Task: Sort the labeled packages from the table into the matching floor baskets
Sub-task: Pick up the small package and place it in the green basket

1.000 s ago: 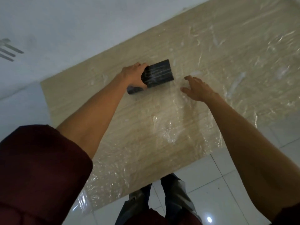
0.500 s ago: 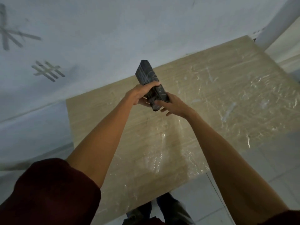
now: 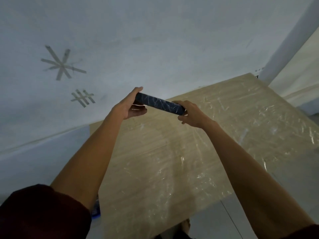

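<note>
A person's left hand [image 3: 128, 107] and right hand [image 3: 193, 114] are gripping opposite ends of a dark plastic-wrapped package [image 3: 159, 105], holding it above a film-covered wooden table [image 3: 215, 152].

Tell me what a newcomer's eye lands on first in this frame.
First, the dark, plastic-wrapped flat package, held up at centre frame with the left hand and right hand gripping opposite ends. Below it spreads the pale wooden table under crinkled clear film. On the white wall, upper left, grey tape marks form a star.
</note>
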